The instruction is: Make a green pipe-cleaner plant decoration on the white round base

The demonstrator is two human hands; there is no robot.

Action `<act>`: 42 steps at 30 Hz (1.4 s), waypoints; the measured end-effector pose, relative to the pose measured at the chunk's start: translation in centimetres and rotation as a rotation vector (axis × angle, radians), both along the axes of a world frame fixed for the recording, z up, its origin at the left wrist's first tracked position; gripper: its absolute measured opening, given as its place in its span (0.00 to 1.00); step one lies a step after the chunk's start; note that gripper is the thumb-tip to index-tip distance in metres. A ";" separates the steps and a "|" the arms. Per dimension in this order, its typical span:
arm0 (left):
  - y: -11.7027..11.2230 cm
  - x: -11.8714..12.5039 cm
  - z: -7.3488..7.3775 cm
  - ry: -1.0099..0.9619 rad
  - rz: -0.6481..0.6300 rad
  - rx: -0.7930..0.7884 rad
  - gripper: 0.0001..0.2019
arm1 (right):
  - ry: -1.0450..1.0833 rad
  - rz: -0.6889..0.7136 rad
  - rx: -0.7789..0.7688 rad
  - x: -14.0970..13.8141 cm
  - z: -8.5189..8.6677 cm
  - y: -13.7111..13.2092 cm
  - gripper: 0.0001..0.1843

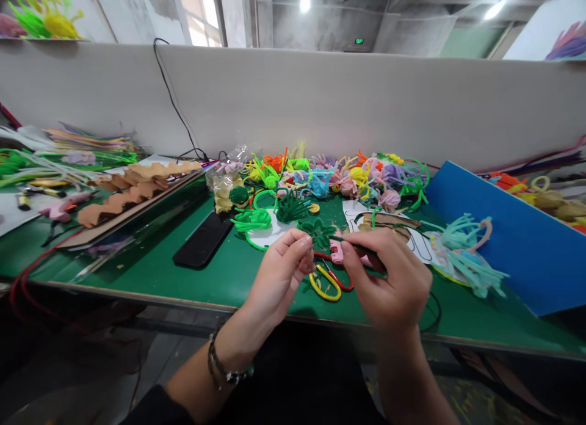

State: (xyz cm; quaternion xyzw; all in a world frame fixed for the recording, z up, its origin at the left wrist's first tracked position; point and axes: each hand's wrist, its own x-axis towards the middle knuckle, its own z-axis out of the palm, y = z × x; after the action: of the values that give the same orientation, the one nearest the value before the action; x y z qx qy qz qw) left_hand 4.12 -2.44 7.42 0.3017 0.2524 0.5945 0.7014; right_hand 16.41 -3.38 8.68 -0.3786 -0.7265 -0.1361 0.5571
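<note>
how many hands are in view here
2: the left hand, just left of the dark green fuzzy flower shape, and the right hand, to its right. No other hands show.

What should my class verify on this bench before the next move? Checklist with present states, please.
1. Dark green looped piece held by the left hand: ok, pinched at its edge.
2. Dark object in the right hand identified: cannot tell, fingers hide part.
3. Scissors set down: ok, lying on the table.
4. Phone apart from the hands: ok, to their left.
5. Table uncluttered: not ok, fuzzy bundles crowd behind the hands.
</note>
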 end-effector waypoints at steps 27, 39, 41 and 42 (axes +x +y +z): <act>2.6 0.4 -1.0 0.279 0.210 0.149 0.09 | 0.036 0.025 -0.067 0.5 -0.6 2.4 0.07; 3.0 0.8 -1.2 0.285 0.249 0.177 0.09 | 0.062 0.011 -0.108 0.5 -0.8 2.7 0.03; 3.2 0.8 -1.2 0.278 0.243 0.174 0.08 | 0.061 0.005 -0.115 0.6 -0.8 2.8 0.03; 3.2 0.9 -1.2 0.275 0.241 0.173 0.08 | 0.061 0.005 -0.116 0.6 -0.8 2.9 0.03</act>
State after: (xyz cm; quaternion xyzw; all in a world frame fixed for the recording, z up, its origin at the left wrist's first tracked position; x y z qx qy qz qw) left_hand 4.97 0.80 6.22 0.4069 0.3278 0.6468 0.5556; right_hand 16.99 -0.52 7.87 -0.4124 -0.7169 -0.0806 0.5563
